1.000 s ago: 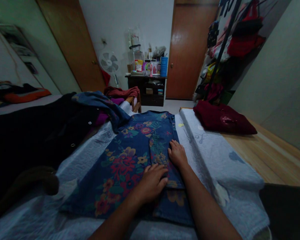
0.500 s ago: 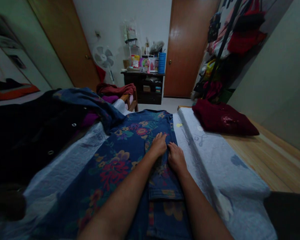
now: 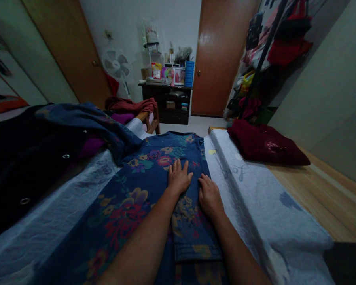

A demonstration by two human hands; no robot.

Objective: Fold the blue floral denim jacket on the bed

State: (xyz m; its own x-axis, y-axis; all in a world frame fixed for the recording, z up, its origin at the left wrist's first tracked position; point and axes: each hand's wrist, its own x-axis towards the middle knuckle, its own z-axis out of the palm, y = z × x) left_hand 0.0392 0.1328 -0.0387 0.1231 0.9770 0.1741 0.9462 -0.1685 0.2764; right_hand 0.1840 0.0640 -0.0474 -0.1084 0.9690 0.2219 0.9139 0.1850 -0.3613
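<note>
A dark blue floral garment (image 3: 126, 213), denim-like, is spread over the pale bedding (image 3: 252, 209). One long sleeve (image 3: 192, 237) is laid down along its right side, the hemmed cuff towards me. My left hand (image 3: 178, 177) rests palm down on the garment above that sleeve, fingers spread. My right hand (image 3: 209, 194) lies along the garment's right edge beside the sleeve, its fingers loosely bent and close together. Under the right palm the cloth is hidden.
To the left is a heap with a black cloth with metal eyelets (image 3: 23, 158) and more blue floral cloth (image 3: 91, 118). A folded maroon garment (image 3: 267, 142) sits at the right on a wooden surface (image 3: 323, 178). A fan (image 3: 117, 65) and a dark cabinet (image 3: 166, 103) stand at the back.
My left hand has moved slightly left and its fingers have spread out from a bent position. My right hand stays at the garment's right edge. The view has shifted a little.
</note>
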